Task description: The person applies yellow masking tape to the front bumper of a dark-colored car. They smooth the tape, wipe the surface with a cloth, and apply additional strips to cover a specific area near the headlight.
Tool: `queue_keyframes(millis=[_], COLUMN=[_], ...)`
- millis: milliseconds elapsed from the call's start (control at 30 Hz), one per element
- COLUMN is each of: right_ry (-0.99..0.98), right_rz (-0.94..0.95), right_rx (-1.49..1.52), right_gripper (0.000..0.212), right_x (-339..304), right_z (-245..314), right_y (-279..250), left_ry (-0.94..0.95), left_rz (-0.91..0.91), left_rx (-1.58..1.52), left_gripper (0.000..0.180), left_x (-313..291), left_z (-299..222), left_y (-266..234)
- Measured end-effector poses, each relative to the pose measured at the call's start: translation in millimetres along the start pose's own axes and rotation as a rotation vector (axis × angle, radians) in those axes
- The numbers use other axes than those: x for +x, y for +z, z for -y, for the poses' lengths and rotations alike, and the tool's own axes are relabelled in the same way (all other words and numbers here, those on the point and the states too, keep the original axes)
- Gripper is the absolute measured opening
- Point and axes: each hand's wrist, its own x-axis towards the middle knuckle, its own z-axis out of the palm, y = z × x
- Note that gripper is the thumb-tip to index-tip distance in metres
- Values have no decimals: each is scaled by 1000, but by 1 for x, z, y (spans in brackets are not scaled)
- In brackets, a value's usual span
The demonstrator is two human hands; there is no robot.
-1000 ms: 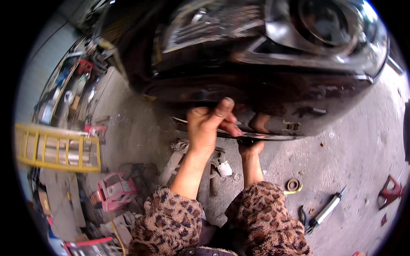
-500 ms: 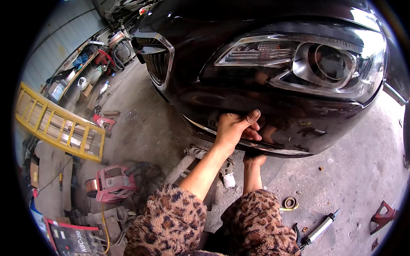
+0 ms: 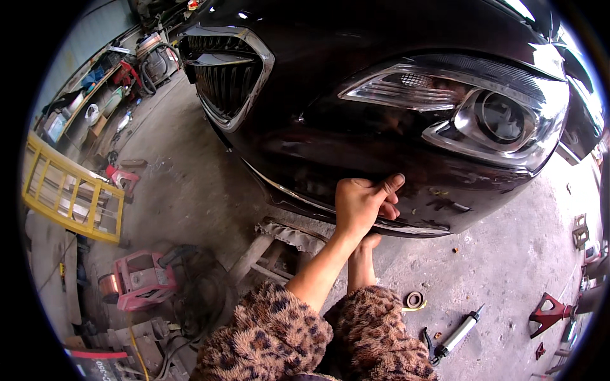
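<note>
A dark, glossy car front bumper [image 3: 305, 165] fills the upper middle, with a clear headlight [image 3: 438, 105] above its right part and a chrome-edged grille [image 3: 229, 82] to the left. A thin bright trim strip [image 3: 286, 189] runs along its lower edge. My left hand [image 3: 363, 204] is at this lower edge, closed, fingers curled and thumb pointing up to the right; what it grips, if anything, is hidden. Just below, my right hand [image 3: 367, 244] reaches under the bumper's lip. Its fingers are hidden by the bumper and my left hand.
Beneath the bumper stands a worn stool [image 3: 279, 244]. On the concrete to the right lie a caulking gun [image 3: 459, 334], a tape roll [image 3: 414, 300] and a red stand [image 3: 548, 315]. At left are a pink-red wire-spool machine [image 3: 143, 279], a yellow metal frame [image 3: 70, 190] and a cluttered shelf [image 3: 89, 105].
The view has shifted, bringing more of the grille and stool into sight. My left hand keeps its curled shape at the bumper edge; my right hand now shows closer beneath it, partly behind the left wrist.
</note>
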Motion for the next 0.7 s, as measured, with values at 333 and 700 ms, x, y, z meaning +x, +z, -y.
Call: queue_keyframes(millis=[333, 700], right_ry=[-17, -930], right_rz=[-10, -593], right_rx=[-144, -1945], right_gripper=[24, 31], right_x=[1, -63], right_z=[21, 38], right_y=[-44, 14], left_ry=[63, 42], left_rz=[-139, -88], left_rx=[-41, 22], left_gripper=[37, 34], left_x=[-7, -6], left_z=[1, 0], left_y=[10, 11])
